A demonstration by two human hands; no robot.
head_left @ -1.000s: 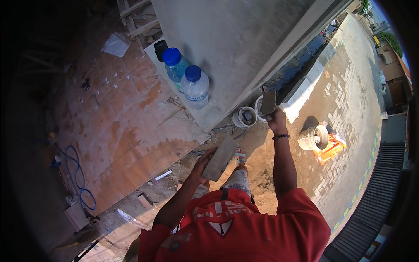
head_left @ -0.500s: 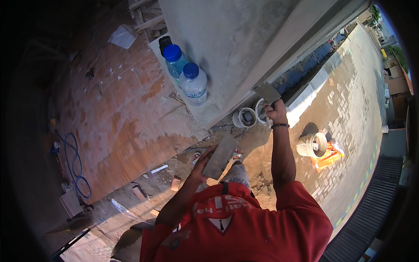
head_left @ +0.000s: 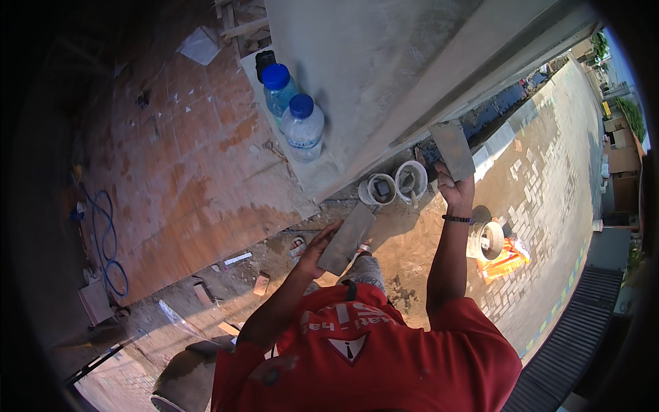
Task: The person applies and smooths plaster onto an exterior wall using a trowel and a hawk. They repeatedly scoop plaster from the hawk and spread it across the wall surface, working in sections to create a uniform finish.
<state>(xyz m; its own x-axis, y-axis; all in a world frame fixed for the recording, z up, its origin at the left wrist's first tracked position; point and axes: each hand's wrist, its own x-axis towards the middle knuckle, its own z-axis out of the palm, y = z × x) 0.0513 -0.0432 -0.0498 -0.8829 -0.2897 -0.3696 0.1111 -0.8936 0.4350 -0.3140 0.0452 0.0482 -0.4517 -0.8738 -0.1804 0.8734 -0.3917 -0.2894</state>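
Note:
My left hand is closed on a flat grey rectangular board, tilted in front of my red shirt. My right hand grips a grey rectangular trowel, raised beside the base of the grey concrete wall. Two white buckets stand left of and below my right hand, with a tool lying in one and a dark block in the other. Two plastic bottles with blue caps and a black object stand on the ledge at the wall's left side.
A stained tiled slab with a coiled blue hose lies left. A narrow drain runs along the wall. At right are a bucket on an orange bag, a paved road and a slatted gate.
My right hand has moved right and turned the trowel face-up. The left hand with its board has shifted slightly upward. More of both white buckets shows now as the view shifts.

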